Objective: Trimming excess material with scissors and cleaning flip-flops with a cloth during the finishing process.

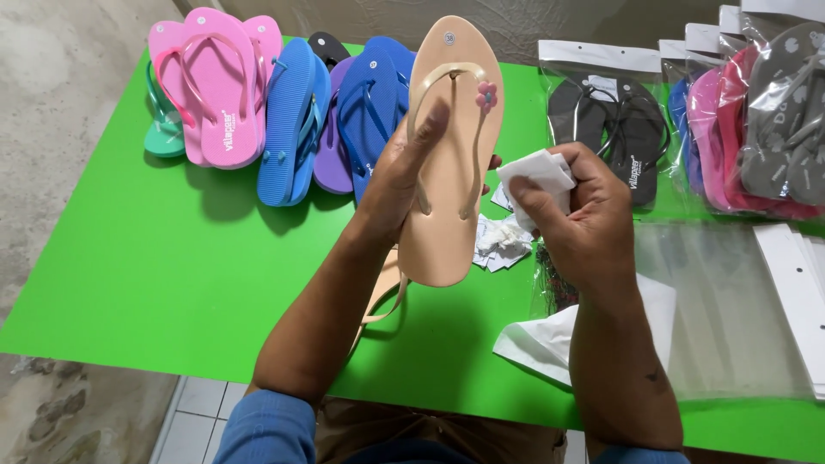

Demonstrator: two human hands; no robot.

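While the left hand (404, 176) is wrapped around the middle of a beige flip-flop (451, 155), the sandal is held upright above the green counter (172, 266), toe end up, with the thumb laid against the strap and the other fingers hidden behind the sole. A folded white paper (537, 172) is pinched between the thumb and closed fingers of the right hand (576, 219), just to the right of the sandal's edge and apparently touching it. The flip-flop is judged to be light, foam-like and bendable, with a thin strap and a small pink flower (486, 93) that could be pulled loose; the sole's edges at mid-length look the safest place to take hold, rather than the strap. A second beige flip-flop (385, 296) is partly seen lying beneath the left wrist, so two of that colour are counted. Beyond the left fingers a row of loose sandals (275, 112) is stacked: pink, teal, blue, purple and a black one, the exact number not being clear. Beyond the right fingers one bagged black pair (614, 129) lies, with several more bagged pairs (756, 129) overlapped at the far right. Crumpled paper scraps (501, 241) and empty clear bags (730, 301) lie below the right hand.
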